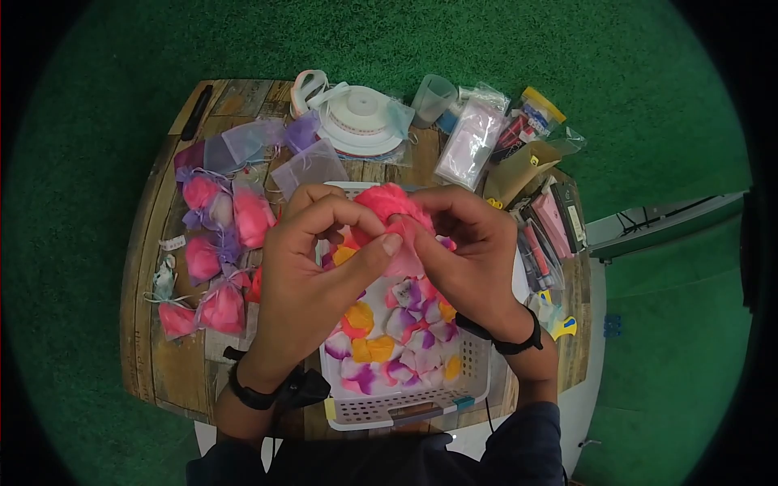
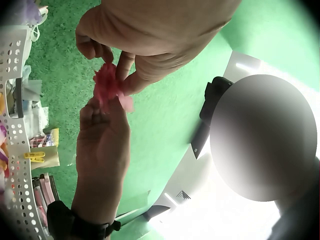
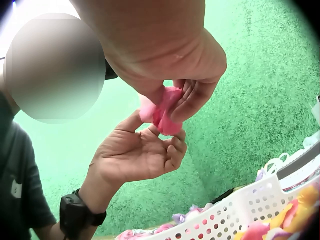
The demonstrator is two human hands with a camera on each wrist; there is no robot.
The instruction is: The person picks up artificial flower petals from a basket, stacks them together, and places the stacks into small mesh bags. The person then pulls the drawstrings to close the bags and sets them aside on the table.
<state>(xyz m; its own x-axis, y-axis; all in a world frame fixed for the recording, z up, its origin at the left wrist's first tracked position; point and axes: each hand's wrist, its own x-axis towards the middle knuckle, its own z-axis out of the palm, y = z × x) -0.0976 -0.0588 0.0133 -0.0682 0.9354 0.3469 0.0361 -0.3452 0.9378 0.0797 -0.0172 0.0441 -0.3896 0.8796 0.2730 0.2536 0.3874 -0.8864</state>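
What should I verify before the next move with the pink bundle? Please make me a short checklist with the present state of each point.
1. Left hand has a grip on the pink bundle: ok, it pinches it.
2. Right hand has a grip too: ok, finger and thumb are on it.
3. Bundle is lifted clear of the white basket: ok, both wrist views show it raised.
4. Loose petals are within the basket: ok, spread over its bottom.
5. A flat sheer bag lies nearby: ok, just beyond the basket.
6. Bundle's inside is as wanted: cannot tell, fingers and folds hide it.
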